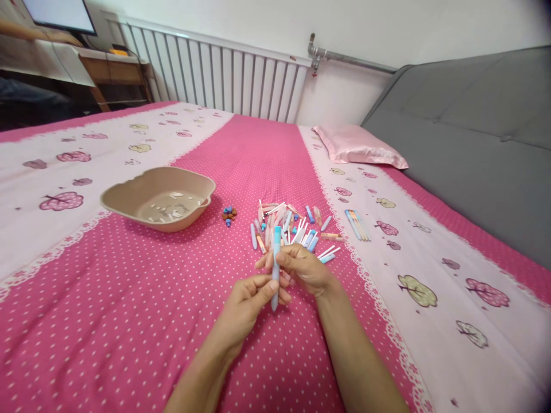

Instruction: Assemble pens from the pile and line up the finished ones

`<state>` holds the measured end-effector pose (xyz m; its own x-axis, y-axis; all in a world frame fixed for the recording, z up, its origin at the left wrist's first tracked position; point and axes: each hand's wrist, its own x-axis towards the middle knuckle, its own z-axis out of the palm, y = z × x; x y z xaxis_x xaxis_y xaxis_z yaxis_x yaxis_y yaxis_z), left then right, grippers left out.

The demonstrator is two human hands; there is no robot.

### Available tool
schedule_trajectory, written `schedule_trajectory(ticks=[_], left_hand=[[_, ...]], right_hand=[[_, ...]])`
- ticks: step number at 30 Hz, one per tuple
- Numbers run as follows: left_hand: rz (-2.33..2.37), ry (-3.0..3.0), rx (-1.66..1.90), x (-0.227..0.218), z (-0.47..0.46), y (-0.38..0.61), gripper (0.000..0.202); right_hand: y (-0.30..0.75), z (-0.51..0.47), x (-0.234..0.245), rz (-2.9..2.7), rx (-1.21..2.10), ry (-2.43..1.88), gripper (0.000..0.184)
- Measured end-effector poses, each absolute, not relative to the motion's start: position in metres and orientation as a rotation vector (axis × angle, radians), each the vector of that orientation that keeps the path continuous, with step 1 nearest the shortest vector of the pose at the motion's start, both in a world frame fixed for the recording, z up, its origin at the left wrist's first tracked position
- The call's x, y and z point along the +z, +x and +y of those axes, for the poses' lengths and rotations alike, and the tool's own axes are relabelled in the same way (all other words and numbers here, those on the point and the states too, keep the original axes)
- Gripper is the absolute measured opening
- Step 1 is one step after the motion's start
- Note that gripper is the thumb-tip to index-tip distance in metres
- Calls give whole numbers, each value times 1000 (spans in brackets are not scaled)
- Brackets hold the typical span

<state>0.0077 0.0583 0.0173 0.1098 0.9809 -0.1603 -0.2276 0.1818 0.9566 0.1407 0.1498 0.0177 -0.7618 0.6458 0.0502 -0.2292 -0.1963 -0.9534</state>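
Note:
Both hands grip one pen [276,238], which has a bright blue upper end and a pale barrel and stands nearly upright. My left hand [249,298] pinches its lower part between thumb and fingers. Higher up, my right hand [306,267] closes on the barrel. Just beyond the hands lies a loose pile of pen parts [310,214]: blue, pink and orange barrels and thin white sticks [299,232]. My hands and the held pen cover part of that pile. To its left sits a small heap of blue and brown pieces [229,214], too small to name.
A beige basin [129,209] with small white bits inside stands left on the pink bedspread [172,298]. Several pens [357,225] lie side by side on the right. Farther back are a pink pillow [359,146], a radiator [215,71] and another person's arm [41,34] at a desk.

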Motion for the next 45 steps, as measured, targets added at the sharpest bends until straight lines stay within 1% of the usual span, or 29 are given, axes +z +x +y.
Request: schedule_trajectory(ticks=[7,15,22,27,30,35,41,45], left_hand=[[1091,909,1151,13,60,9,30],[1140,933,1183,10,61,8,33],[1170,901,1202,11,62,10,31],[1201,865,1268,13,63,11,32],[1227,846,1316,15,63,10,33],[1269,708,1516,15,65,6,34],[1409,604,1633,10,67,1,35],[1477,634,1636,7,67,0,37]], right_hand=[[140,149,23,-1638,1836,-548,27],[139,149,22,-1647,1809,-567,26],[137,148,21,-1681,1800,-594,31],[131,146,20,-1616,1884,-623,35],[128,145,19,-1603,1910,-597,34],[127,146,14,-1588,1957,-613,36],[128,144,11,-1709,2118,-676,47],[127,143,13,-1728,2193,-672,40]])
